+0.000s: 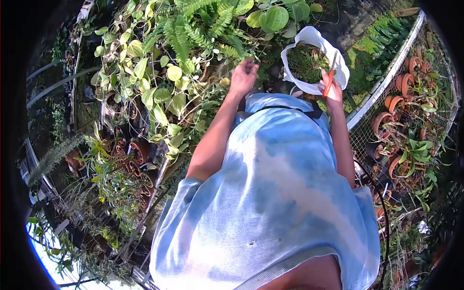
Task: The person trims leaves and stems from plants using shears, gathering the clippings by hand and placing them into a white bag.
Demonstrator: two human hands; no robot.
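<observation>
My left hand [243, 76] reaches forward into a mass of ferns [193, 24] and broad-leaved vines [159, 96]. Its fingers are curled at the foliage, and what they pinch is hidden among the leaves. My right hand [333, 91] grips orange-handled scissors [330, 77], blades pointing up over a white bag [316, 39]. The bag is open and filled with green plant clippings [307, 63]. It sits right against my right hand. My blue shirt [275, 193] fills the lower middle of the view.
A wire-mesh bench [382, 92] on the right carries terracotta pots [394, 104] with orchids. More potted plants [125, 154] and metal rails stand on the left. Dense greenery lies ahead.
</observation>
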